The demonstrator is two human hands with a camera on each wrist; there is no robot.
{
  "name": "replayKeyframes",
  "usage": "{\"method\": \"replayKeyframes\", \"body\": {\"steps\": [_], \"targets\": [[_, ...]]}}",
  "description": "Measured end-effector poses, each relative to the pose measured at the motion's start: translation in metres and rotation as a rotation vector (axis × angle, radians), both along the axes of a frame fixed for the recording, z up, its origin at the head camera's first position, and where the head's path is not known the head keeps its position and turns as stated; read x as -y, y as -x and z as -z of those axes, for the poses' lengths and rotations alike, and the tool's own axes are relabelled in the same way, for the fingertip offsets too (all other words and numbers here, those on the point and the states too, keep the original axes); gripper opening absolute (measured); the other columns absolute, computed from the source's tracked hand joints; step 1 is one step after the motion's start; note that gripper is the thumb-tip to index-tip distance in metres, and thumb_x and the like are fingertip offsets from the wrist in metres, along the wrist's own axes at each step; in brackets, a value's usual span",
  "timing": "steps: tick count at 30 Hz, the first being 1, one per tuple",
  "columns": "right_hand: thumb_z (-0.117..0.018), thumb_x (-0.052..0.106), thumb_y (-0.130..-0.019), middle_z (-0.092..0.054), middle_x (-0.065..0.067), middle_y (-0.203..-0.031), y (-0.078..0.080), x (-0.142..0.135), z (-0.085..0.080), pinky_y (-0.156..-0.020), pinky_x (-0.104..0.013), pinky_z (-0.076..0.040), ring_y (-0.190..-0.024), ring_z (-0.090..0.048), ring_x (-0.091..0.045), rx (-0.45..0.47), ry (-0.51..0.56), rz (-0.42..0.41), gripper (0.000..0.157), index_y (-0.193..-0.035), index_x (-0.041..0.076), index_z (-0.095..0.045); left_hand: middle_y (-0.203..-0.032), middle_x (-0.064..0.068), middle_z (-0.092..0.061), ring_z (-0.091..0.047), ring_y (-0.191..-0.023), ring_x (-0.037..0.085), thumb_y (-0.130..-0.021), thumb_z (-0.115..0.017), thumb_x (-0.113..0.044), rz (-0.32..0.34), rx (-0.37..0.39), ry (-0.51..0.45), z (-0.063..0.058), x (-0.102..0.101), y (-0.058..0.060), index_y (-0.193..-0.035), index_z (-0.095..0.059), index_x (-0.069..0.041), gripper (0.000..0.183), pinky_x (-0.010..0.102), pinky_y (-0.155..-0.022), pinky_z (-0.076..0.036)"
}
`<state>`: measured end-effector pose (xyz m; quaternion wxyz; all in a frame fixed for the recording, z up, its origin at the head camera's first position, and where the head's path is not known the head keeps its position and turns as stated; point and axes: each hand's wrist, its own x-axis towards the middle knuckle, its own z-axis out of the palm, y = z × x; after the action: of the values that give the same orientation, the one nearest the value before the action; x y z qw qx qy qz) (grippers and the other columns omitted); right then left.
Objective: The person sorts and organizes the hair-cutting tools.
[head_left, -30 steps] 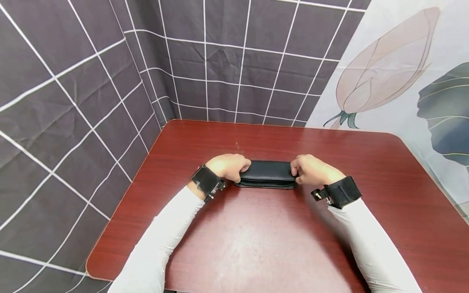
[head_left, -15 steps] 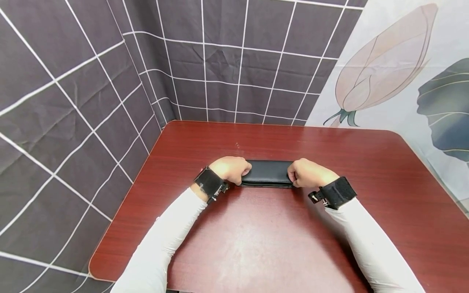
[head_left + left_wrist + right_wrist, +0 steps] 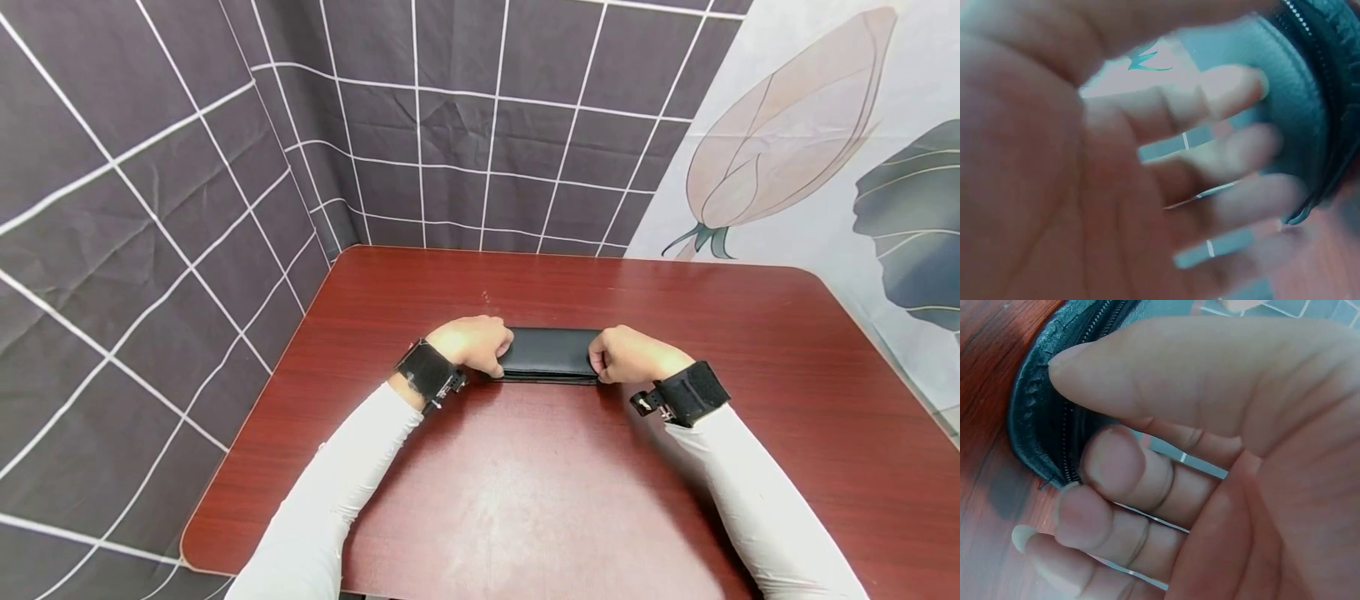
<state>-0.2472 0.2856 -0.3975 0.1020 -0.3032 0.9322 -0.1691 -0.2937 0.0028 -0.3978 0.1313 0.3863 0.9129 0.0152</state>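
Note:
A black leather-look zip pouch [image 3: 550, 350] lies lengthwise across the table, its long slit facing the person. My left hand [image 3: 472, 342] holds its left end; in the left wrist view the fingertips lie against the pouch's smooth face [image 3: 1294, 94], and the thumb reaches toward the zip edge, its tip cut off by the frame. At the other end, my right hand [image 3: 637, 354] grips the pouch with curled fingers. The right wrist view shows that thumb over the zipper [image 3: 1067, 444], with fingertips by the pouch's rounded corner [image 3: 1022, 419]. Some of both ends is hidden behind the hands.
The reddish-brown wooden table [image 3: 480, 483] extends around the pouch on all sides. A dark grid-patterned cloth [image 3: 457, 125] hangs behind and to the left, and a white flower-print cloth [image 3: 802, 208] at the right. Each wrist wears a black strap [image 3: 690, 393] with a small camera.
My right hand has shifted slightly left along the pouch, and its front slit looks narrower. The left thumb now sits a little further from the index finger than half a second ago.

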Motion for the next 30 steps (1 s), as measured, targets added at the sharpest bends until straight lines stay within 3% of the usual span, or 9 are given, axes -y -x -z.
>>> {"method": "replayKeyframes", "body": {"steps": [3, 8, 13, 19, 22, 25, 30], "targets": [[-0.066, -0.008, -0.069, -0.043, 0.014, -0.057, 0.002, -0.003, 0.002, -0.056, -0.021, -0.033, -0.057, -0.04, -0.003, 0.009, -0.004, 0.006, 0.026, -0.062, 0.015, -0.06, -0.109, 0.002, -0.054, -0.053, -0.106, 0.022, -0.081, -0.085, -0.041, 0.025, -0.041, -0.058, 0.003, -0.004, 0.002, -0.097, -0.058, -0.015, 0.041, 0.036, -0.091, -0.048], [-0.067, -0.008, -0.071, -0.044, 0.014, -0.057, 0.006, -0.008, 0.002, -0.057, -0.021, -0.035, -0.057, -0.041, -0.004, 0.054, 0.004, 0.014, 0.025, -0.065, 0.016, -0.061, -0.125, 0.006, -0.053, -0.05, -0.127, 0.026, -0.078, -0.087, -0.048, 0.078, -0.077, -0.125, 0.015, -0.011, 0.007, -0.118, -0.056, -0.012, 0.063, 0.043, -0.11, -0.043], [-0.074, -0.001, -0.078, -0.049, 0.012, -0.062, 0.013, -0.022, 0.0, -0.06, -0.023, -0.037, -0.06, -0.045, -0.006, 0.082, 0.032, 0.035, 0.022, -0.069, 0.016, -0.062, -0.123, 0.003, -0.055, -0.053, -0.123, 0.022, -0.077, -0.088, -0.052, 0.056, -0.062, -0.119, 0.025, -0.014, 0.01, -0.122, -0.051, -0.014, 0.069, 0.041, -0.108, -0.042], [-0.072, -0.001, -0.082, -0.059, 0.004, -0.07, 0.021, -0.048, -0.001, -0.065, -0.028, -0.044, -0.067, -0.053, -0.011, 0.014, 0.025, 0.168, 0.016, -0.077, 0.012, -0.064, -0.122, 0.004, -0.057, -0.058, -0.117, 0.022, -0.077, -0.089, -0.05, 0.067, -0.033, -0.136, 0.027, -0.018, 0.01, -0.124, -0.05, -0.012, 0.072, 0.042, -0.106, -0.045], [-0.074, 0.002, -0.085, -0.066, 0.0, -0.076, 0.025, -0.057, 0.003, -0.069, -0.03, -0.048, -0.072, -0.058, -0.013, 0.015, 0.039, 0.216, 0.008, -0.088, 0.006, -0.067, -0.121, 0.003, -0.057, -0.058, -0.113, 0.021, -0.078, -0.088, -0.049, 0.072, -0.038, -0.129, 0.028, -0.02, 0.01, -0.125, -0.05, -0.012, 0.071, 0.04, -0.105, -0.047], [-0.073, 0.002, -0.087, -0.071, -0.004, -0.082, 0.029, -0.059, 0.011, -0.071, -0.032, -0.05, -0.075, -0.062, -0.015, 0.027, 0.069, 0.233, 0.013, -0.099, 0.0, -0.069, -0.12, 0.003, -0.057, -0.058, -0.11, 0.02, -0.079, -0.088, -0.048, 0.074, -0.035, -0.128, 0.028, -0.02, 0.01, -0.124, -0.05, -0.012, 0.069, 0.037, -0.102, -0.048], [-0.068, -0.001, -0.09, -0.073, -0.006, -0.085, 0.036, -0.056, 0.022, -0.07, -0.031, -0.05, -0.074, -0.062, -0.015, 0.023, 0.097, 0.241, 0.014, -0.104, -0.002, -0.071, -0.12, 0.004, -0.056, -0.057, -0.108, 0.02, -0.08, -0.087, -0.046, 0.077, -0.008, -0.144, 0.028, -0.021, 0.009, -0.124, -0.05, -0.011, 0.068, 0.035, -0.099, -0.049]]}}
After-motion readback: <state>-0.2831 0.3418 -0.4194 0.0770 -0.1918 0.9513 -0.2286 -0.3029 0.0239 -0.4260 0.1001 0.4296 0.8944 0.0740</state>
